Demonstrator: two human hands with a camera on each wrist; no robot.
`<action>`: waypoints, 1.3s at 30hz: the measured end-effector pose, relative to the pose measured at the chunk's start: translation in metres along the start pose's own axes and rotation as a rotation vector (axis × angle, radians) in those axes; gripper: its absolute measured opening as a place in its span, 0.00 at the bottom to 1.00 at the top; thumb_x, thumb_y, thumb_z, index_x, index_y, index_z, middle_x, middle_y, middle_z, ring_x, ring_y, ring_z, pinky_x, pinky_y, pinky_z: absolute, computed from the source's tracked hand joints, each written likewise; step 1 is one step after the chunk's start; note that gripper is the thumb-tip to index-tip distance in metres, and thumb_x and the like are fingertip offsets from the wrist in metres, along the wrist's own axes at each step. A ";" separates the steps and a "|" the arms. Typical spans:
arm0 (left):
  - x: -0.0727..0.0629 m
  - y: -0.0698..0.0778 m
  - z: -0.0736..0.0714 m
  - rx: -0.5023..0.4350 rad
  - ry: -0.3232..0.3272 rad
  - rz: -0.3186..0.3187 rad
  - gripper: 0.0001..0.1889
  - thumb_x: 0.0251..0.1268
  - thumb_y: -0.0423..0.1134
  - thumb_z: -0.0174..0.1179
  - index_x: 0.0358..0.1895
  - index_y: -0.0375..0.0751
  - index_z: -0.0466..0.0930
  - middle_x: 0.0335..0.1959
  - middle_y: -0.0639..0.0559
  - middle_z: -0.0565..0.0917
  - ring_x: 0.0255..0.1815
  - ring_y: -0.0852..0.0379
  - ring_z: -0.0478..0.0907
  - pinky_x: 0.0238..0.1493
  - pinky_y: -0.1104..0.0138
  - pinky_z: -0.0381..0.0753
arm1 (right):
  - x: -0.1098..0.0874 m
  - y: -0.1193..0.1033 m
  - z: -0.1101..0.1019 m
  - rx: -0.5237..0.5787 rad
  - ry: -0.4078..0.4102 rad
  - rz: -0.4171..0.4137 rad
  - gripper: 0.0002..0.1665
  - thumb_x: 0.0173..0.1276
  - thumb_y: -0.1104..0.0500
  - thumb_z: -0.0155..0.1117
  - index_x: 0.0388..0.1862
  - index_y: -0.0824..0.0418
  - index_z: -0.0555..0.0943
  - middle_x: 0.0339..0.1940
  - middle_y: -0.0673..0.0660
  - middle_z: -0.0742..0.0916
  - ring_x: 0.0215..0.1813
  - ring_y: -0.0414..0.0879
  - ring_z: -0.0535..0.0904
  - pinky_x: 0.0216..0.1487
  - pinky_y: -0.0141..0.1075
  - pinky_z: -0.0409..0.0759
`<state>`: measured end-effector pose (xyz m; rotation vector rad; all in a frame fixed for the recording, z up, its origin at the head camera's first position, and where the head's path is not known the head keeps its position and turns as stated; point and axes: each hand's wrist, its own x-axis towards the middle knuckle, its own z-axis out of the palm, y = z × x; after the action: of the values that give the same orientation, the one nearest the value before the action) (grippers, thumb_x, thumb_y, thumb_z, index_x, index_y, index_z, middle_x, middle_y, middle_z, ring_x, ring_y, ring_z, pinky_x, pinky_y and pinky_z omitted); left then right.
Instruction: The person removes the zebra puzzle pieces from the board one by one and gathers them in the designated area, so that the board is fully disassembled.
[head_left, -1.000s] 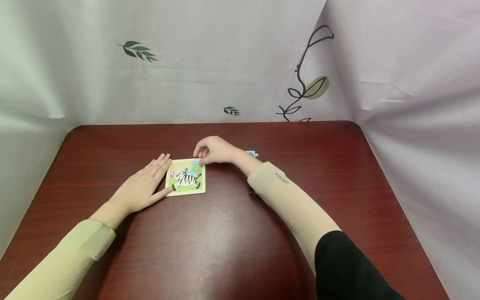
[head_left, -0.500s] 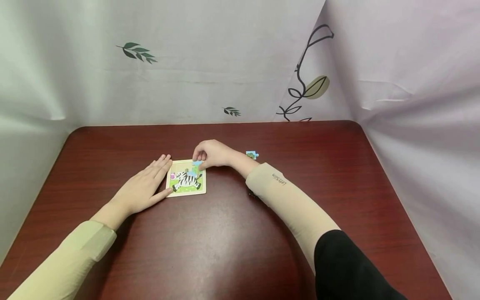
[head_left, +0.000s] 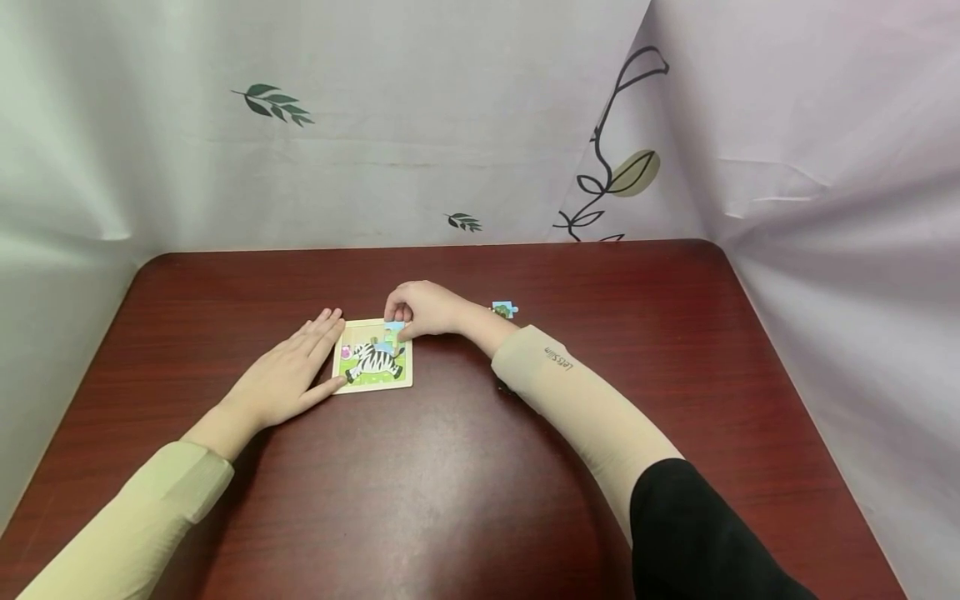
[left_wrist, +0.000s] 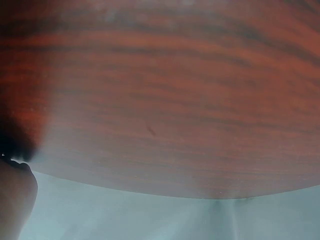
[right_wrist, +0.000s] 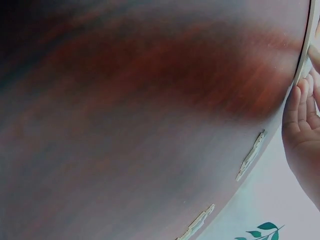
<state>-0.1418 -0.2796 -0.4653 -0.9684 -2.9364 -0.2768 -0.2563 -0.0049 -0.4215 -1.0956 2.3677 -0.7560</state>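
A small square jigsaw puzzle in a pale wooden frame [head_left: 372, 389], with a zebra on green, lies on the table. My left hand [head_left: 277, 379] is laid flat with straight fingers; its fingertips and thumb touch the puzzle's left edge. Over the upper right corner, my right hand [head_left: 429, 308] pinches a light blue and green puzzle piece [head_left: 393, 327] between thumb and curled fingers, at the puzzle's surface. The fingers partly cover that piece. In the right wrist view, the right hand's fingers [right_wrist: 302, 107] are at the frame's edge. The left wrist view shows mostly table.
One loose blue and green puzzle piece [head_left: 504, 309] lies right of the puzzle, behind the right forearm. Something small and dark [head_left: 504, 387] shows partly under the right sleeve. The right wrist view has two loose pieces edge-on. A pale curtain [head_left: 420, 125] hangs behind the table [head_left: 600, 283].
My right hand has come slightly nearer at the puzzle's upper right corner, and the loose piece behind the forearm is more exposed. The left hand stays at the puzzle's left edge.
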 end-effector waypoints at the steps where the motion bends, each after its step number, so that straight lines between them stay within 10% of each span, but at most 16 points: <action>1: 0.000 0.000 0.000 0.000 0.001 0.001 0.46 0.76 0.54 0.61 0.83 0.27 0.53 0.85 0.31 0.58 0.88 0.37 0.54 0.90 0.71 0.32 | 0.000 0.000 0.000 -0.004 0.001 -0.004 0.14 0.67 0.63 0.78 0.50 0.62 0.87 0.42 0.54 0.84 0.43 0.41 0.79 0.45 0.23 0.76; 39: 0.000 0.001 -0.001 -0.004 -0.017 -0.012 0.46 0.77 0.55 0.60 0.84 0.29 0.52 0.86 0.33 0.56 0.88 0.38 0.53 0.90 0.70 0.33 | -0.008 -0.011 0.004 -0.069 0.037 -0.057 0.14 0.70 0.61 0.75 0.53 0.57 0.85 0.45 0.53 0.88 0.44 0.41 0.83 0.48 0.26 0.79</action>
<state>-0.1413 -0.2787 -0.4642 -0.9584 -2.9587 -0.2760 -0.2433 -0.0057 -0.4160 -1.1911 2.4191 -0.7256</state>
